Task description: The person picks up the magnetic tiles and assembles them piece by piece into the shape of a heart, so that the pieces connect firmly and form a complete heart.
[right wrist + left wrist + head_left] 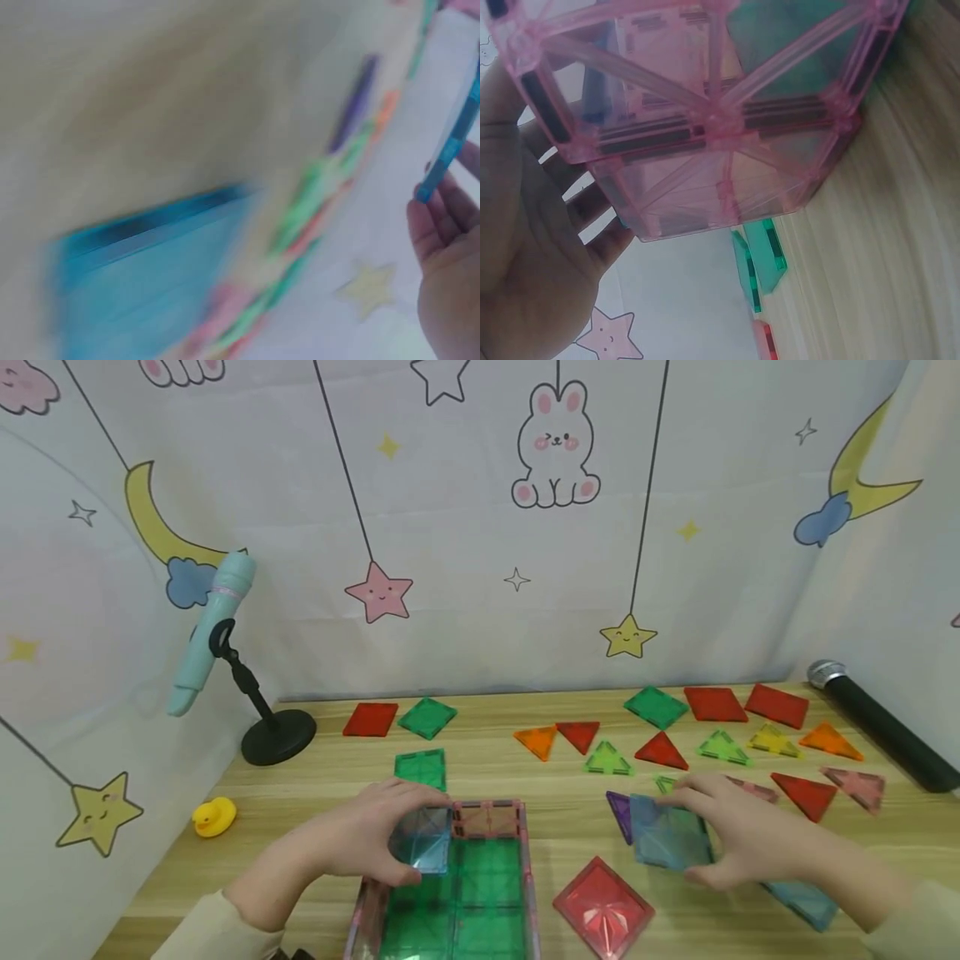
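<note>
From my remote seat, I see the left hand [365,835] at lower centre, its thumb and fingers drawn in on a blue tile [429,847] at the pink-walled box's [487,820] far left corner, probably to steady it there. Right of centre, the right hand [738,831] pinches a second blue tile [667,835] at its edge, which seems to leave the broad face free. Everything looks like glossy see-through plastic: ribbed pink panels with dark bars [656,135] in their edges, flat green squares [487,872] as floor, a faceted red square [603,906] at lower centre-right. Flat triangles [662,752] lie apart at upper right, presumably for easy picking.
</note>
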Action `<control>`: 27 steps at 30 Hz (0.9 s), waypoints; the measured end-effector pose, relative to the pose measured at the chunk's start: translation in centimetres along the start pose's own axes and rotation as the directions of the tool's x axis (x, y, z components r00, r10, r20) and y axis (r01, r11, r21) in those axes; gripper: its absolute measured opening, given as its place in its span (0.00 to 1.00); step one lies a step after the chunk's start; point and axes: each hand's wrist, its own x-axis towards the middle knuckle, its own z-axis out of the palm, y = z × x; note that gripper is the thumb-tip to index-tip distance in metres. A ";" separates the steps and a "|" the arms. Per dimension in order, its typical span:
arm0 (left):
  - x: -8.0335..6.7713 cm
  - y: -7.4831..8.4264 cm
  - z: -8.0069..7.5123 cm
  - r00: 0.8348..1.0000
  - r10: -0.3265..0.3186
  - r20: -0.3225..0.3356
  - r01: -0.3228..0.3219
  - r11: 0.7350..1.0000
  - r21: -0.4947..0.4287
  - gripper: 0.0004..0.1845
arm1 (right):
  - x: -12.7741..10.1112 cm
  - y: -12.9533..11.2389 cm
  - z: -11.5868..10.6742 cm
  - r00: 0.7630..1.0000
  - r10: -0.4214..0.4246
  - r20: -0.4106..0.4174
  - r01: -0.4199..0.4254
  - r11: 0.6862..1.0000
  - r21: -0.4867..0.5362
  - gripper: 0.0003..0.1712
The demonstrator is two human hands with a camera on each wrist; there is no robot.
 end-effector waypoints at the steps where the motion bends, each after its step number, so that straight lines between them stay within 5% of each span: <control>1: 0.0 0.0 0.0 1.000 0.010 -0.007 -0.009 1.000 0.011 0.35 | 0.9 -0.7 -0.4 1.000 -0.007 0.000 0.007 1.000 0.015 0.36; 8: -0.2 0.0 0.0 0.998 0.039 -0.045 -0.035 0.997 0.074 0.34 | 7.8 -5.7 -0.4 0.993 -0.117 0.018 0.113 0.983 0.143 0.37; 15: -0.2 0.1 0.1 0.998 0.039 -0.054 -0.034 0.996 0.084 0.31 | 12.9 -9.5 1.0 0.975 -0.212 0.070 0.198 0.966 0.163 0.36; 23: -0.3 0.2 -0.1 0.997 0.042 -0.070 -0.038 0.998 0.057 0.30 | 13.9 -10.8 1.8 0.970 -0.223 0.095 0.199 0.956 0.216 0.35; 27: -0.3 0.1 -0.1 0.998 0.028 -0.061 -0.025 0.998 0.052 0.31 | 12.8 -10.3 1.0 0.975 -0.162 0.149 0.119 0.958 0.259 0.42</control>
